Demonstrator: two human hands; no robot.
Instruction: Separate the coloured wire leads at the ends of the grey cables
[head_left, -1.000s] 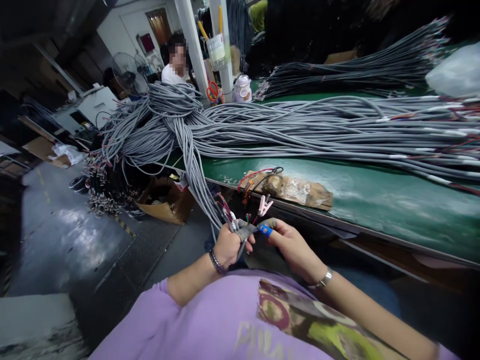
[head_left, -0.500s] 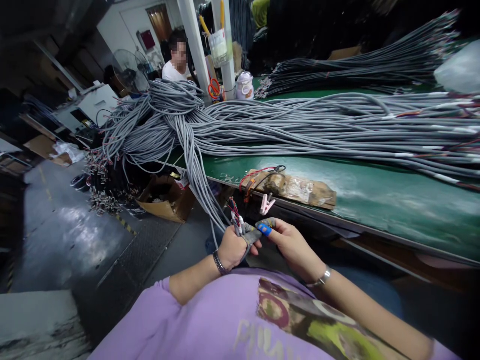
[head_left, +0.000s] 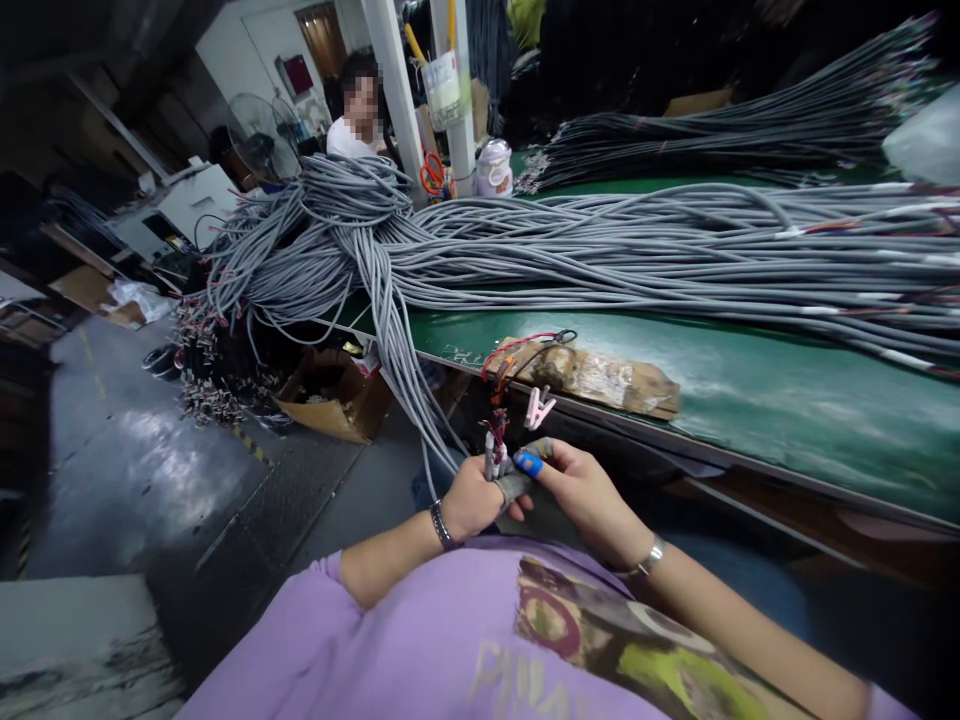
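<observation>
A long desk (head_left: 780, 365) with a glossy green top stretches from 9 o'clock to 4 o'clock. Smooth gray cables (head_left: 570, 255) lie across it in a thick sheaf, looped into a coil at 10 o'clock; one bundle drapes over the edge. At 6 o'clock is the wearer's purple shirt (head_left: 375, 630), with a colored print and pale letters: "PH" is readable, the rest unclear. Thinner dark cables (head_left: 697, 145) fan out at 2 o'clock. A cardboard box (head_left: 322, 412) sits at 9 o'clock. A rough wooden board (head_left: 651, 390), partly covered in shiny wrapping, lies along the desk's edge at 3 o'clock. A pouch (head_left: 442, 92) hangs at 12 o'clock, its label too small to read. At 6 o'clock, the left hand (head_left: 472, 497) has its grip clenched around white-sleeved cable ends (head_left: 493, 462). At 5 o'clock, the right hand (head_left: 589, 490) pinches blue-wrapped thumb to gray-wrapped forefinger; I cannot tell what is between. A pink clothespin (head_left: 538, 408) is at 4 o'clock.
</observation>
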